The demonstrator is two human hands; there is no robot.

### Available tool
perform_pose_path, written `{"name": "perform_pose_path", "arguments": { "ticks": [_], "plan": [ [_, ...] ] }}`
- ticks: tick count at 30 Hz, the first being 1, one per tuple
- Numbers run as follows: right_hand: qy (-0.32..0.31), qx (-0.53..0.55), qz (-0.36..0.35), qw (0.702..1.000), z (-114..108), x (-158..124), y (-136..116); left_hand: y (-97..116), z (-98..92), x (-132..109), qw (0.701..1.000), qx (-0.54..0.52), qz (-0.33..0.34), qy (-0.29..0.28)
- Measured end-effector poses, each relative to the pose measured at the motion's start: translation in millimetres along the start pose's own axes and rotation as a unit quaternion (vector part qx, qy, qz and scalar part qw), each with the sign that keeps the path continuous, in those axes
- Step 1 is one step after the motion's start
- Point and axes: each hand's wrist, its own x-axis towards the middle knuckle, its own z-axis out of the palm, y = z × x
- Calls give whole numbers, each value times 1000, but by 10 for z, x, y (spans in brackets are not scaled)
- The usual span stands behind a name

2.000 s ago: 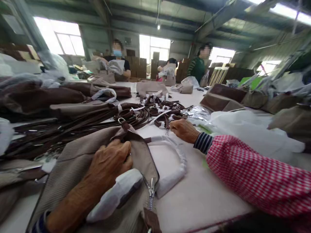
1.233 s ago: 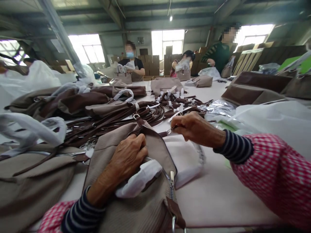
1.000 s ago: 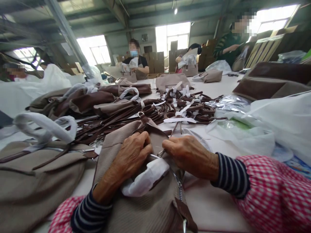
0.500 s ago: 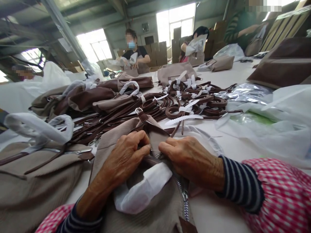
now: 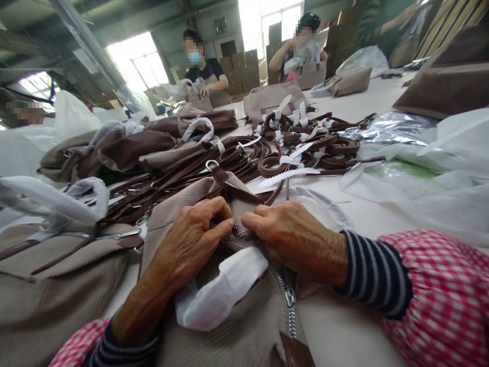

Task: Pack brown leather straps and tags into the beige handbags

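Observation:
A taupe ribbed handbag (image 5: 244, 311) with dark brown trim lies in front of me, its main zipper (image 5: 291, 300) undone. Both hands work at its mouth, close together. My left hand (image 5: 198, 224) is closed, pinching the lining on the left beside a small inner zipper (image 5: 240, 232). Closed as well, my right hand (image 5: 294, 234) grips the bag on the other side of that zipper; its fingertips hide what exactly they pinch. A handle wrapped in white paper (image 5: 225, 290) arches below my hands. At the far corner stands a metal D-ring (image 5: 211, 164) on a brown tab.
Another taupe bag (image 5: 69, 275) with wrapped handles lies at my left. Beyond are brown straps (image 5: 267, 168), coiled and loose, and a pile of bags (image 5: 133, 145). Clear plastic and white sheets (image 5: 431, 168) cover the right. Co-workers (image 5: 206, 76) handle bags across the table (image 5: 344, 214).
My hands stay pinched at the inner zipper, with slight shifts of the fingers. The view has moved a little. A co-worker at the back has raised an arm toward the head.

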Motion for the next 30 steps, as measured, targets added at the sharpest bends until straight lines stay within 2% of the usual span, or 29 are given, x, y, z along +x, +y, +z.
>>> {"name": "perform_pose_path", "arguments": {
  "ticks": [12, 30],
  "plan": [
    [5, 7, 13, 1000, 6, -6, -14, 10, -9, -14, 1000, 1, -16, -1],
    [11, -1, 11, 1000, 33, 1, -18, 11, 1, -8, 1000, 10, 1, 4]
  ]
}}
